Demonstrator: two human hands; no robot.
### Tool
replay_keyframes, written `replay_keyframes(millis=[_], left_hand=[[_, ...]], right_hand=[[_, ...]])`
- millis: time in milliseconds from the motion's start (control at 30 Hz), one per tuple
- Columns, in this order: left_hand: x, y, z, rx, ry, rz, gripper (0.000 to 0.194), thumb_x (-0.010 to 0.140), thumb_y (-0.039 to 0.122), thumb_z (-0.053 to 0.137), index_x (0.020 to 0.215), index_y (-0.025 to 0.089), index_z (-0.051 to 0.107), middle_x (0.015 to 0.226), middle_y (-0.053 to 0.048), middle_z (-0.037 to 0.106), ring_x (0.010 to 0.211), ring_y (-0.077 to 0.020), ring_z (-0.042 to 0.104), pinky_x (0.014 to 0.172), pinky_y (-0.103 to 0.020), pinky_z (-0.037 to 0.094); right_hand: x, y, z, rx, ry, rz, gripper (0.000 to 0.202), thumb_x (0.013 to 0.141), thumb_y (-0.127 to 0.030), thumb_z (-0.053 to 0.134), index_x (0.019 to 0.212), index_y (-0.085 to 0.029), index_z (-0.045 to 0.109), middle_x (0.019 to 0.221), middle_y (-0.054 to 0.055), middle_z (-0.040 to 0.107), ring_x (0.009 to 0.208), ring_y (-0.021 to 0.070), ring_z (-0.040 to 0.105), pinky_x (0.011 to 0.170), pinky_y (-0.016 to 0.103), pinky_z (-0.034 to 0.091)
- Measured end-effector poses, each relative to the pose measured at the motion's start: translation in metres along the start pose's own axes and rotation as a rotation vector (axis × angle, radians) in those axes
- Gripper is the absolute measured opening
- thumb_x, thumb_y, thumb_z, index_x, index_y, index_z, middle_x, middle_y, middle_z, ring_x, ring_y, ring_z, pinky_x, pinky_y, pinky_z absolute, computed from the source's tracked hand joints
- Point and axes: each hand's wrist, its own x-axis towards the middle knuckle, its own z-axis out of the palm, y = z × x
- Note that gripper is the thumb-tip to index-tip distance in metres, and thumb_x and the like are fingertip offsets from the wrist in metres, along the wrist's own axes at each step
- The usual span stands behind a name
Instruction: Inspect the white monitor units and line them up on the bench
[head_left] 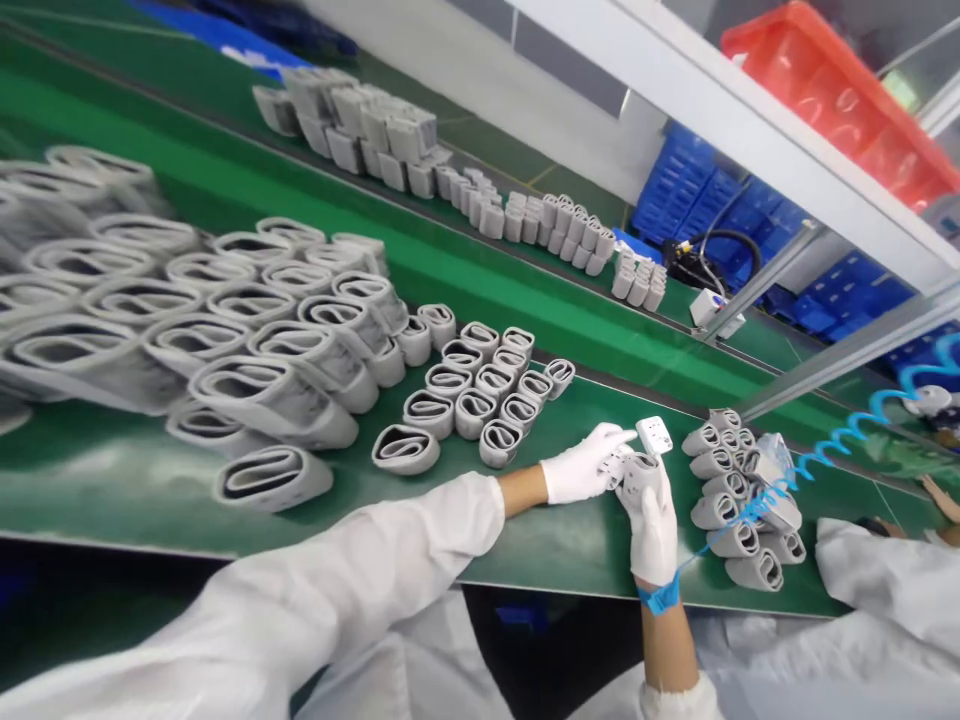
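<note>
Grey roll held in the right hand over the green bench, left hand right beside it.
Grey roll (640, 474) is gripped by the right hand (654, 532); a white piece (612, 467) is kinda half-hidden at the left hand (589, 467), grip can't be told. A white block (655, 435) is seen just beyond, then more rolls (491, 212) lined up across the green bench (555, 520).

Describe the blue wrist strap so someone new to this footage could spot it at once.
Over the green work surface, find the right hand in its white glove. Just below the glove, a bright blue strap wraps the wrist. The left wrist has none, and the similarly blue cord is coiled, not flat.
</note>
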Motion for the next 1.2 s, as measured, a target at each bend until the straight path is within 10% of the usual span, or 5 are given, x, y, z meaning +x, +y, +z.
replay_keyframes(millis=[233,433,700,867,1200], left_hand=[[0.004,0.000,-0.019,-0.331,0.171,-0.268,0.102,0.079,0.022,0.084,0.173,0.024,0.042,0.152,-0.015,0.070,0.130,-0.0350,0.072,0.112,-0.049,0.059],[0.005,-0.003,-0.021,-0.517,0.251,-0.133,0.067,0.091,0.027,0.075,0.157,0.021,0.062,0.164,-0.015,0.062,0.148,-0.0337,0.062,0.123,-0.049,0.051],[0.009,-0.004,-0.026,-0.658,0.310,-0.240,0.028,0.082,0.035,0.086,0.098,0.015,0.076,0.100,-0.008,0.080,0.099,-0.0274,0.075,0.093,-0.041,0.060],[0.000,0.006,-0.018,-0.822,0.363,-0.295,0.035,0.083,0.041,0.087,0.100,0.017,0.068,0.102,-0.007,0.079,0.099,-0.0250,0.075,0.089,-0.038,0.059],[-0.005,0.014,-0.011,-1.095,0.047,-0.267,0.051,0.082,0.032,0.086,0.128,0.019,0.071,0.150,-0.018,0.071,0.138,-0.0336,0.067,0.114,-0.046,0.050]], right_hand=[[-0.005,-0.010,0.018,0.008,0.024,0.096,0.076,0.101,-0.058,0.074,0.165,-0.027,0.049,0.167,0.019,0.053,0.145,0.0404,0.062,0.106,0.062,0.064],[-0.007,-0.013,0.022,-0.002,0.101,0.092,0.066,0.110,-0.066,0.056,0.161,-0.025,0.054,0.153,0.019,0.063,0.134,0.0392,0.071,0.099,0.057,0.065],[-0.008,-0.017,0.019,-0.001,0.045,0.065,0.077,0.096,-0.060,0.077,0.158,-0.020,0.057,0.147,0.021,0.070,0.137,0.0426,0.068,0.113,0.066,0.056],[-0.007,-0.010,0.011,-0.088,-0.015,0.086,0.077,0.091,-0.056,0.083,0.156,-0.021,0.061,0.158,0.019,0.064,0.147,0.0408,0.062,0.124,0.062,0.050],[-0.003,-0.015,0.025,-0.079,0.017,0.101,0.070,0.088,-0.049,0.087,0.146,-0.016,0.067,0.154,0.020,0.067,0.144,0.0392,0.064,0.121,0.061,0.054]])
